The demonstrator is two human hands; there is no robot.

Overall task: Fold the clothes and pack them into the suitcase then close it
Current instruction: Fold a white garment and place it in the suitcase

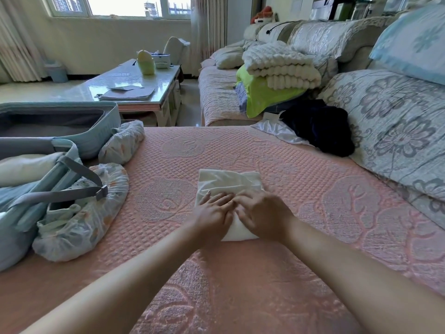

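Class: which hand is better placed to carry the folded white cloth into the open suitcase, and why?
Probably the left hand: it and the right hand both rest on the white cloth, but the open suitcase lies to the left.

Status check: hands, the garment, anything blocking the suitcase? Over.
Left hand flat on white folded garment, right hand beside it, grip unclear. Suitcase open at left, part packed. Dark clothes unfolded, far right. Patterned covers sit at suitcase's near edge.

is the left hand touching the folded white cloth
Touching. The head view shows the left hand lying flat, fingers straight, on top of the folded white cloth.
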